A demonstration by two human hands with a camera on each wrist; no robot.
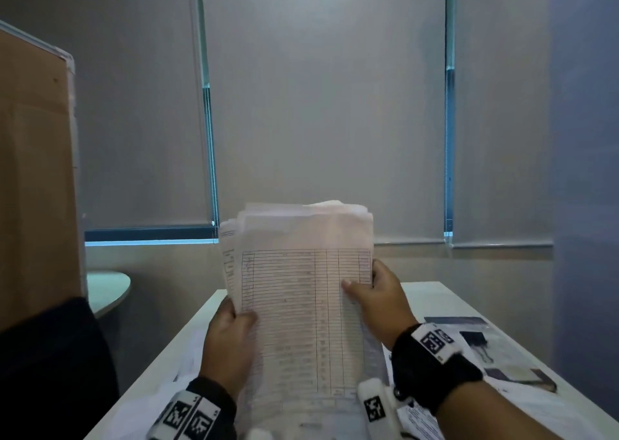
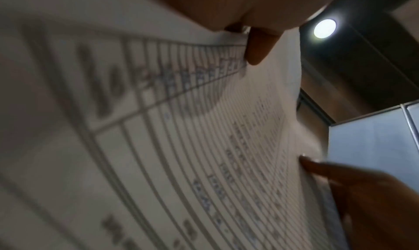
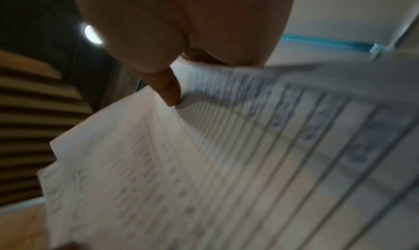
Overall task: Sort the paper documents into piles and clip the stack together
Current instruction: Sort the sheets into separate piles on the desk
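so both hands hold the thick stack of white ruled-table paper sheets (image 1: 301, 292) upright above the white tabletop (image 1: 432, 295). left hand (image 1: 227, 342) grips the stack's left edge w/ thumb in front, fingers behind; right hand (image 1: 382, 299) grips the right edge the same way. top edges are uneven, so i'd judge this the squaring-up step, not yet clipping. next move prob calls for tapping the bottom edge on the table till sheets align, then freeing the right hand for the black binder clip (image 1: 477, 341), lying on loose papers near the right wrist. only head view shows clip + table. left wrist view shows a thumb tip (image 2: 258, 46) pressing the front sheet; right wrist view, blurred, shows corners fanned apart.
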